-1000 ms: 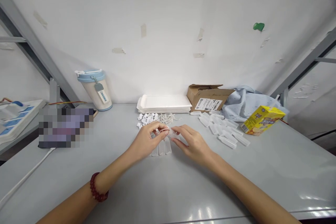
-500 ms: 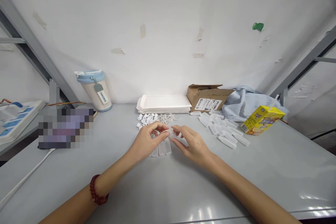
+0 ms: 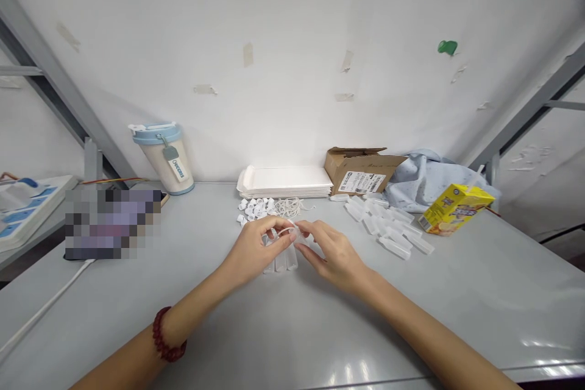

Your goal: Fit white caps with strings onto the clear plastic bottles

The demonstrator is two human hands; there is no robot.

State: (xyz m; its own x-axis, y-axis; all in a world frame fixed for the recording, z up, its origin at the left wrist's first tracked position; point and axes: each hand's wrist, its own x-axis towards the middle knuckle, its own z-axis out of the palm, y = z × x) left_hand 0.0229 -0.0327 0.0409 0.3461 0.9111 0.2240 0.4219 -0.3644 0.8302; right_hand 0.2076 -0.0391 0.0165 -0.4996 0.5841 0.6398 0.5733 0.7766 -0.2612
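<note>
My left hand (image 3: 256,248) pinches a thin white strap (image 3: 287,229), which curves in a loop between finger and thumb. Close against it, the fingers of my right hand (image 3: 333,251) close around a small translucent plastic bottle (image 3: 299,236), largely hidden by the fingertips. Below both hands several like bottles (image 3: 280,261) lie side by side on the grey table. Just behind the hands are a heap of small white caps (image 3: 256,208) and a tangle of thin white straps (image 3: 292,206).
A pile of translucent bottles (image 3: 388,224) lies to the right, beside a yellow drink carton (image 3: 454,210). Behind are stacked white trays (image 3: 286,181), an open cardboard box (image 3: 363,173) and blue cloth (image 3: 429,177). A tumbler (image 3: 167,158) and a blurred phone (image 3: 119,225) are on the left.
The white strap now shows as a curved loop between my hands. My right fingertips have shifted slightly left, toward the left hand.
</note>
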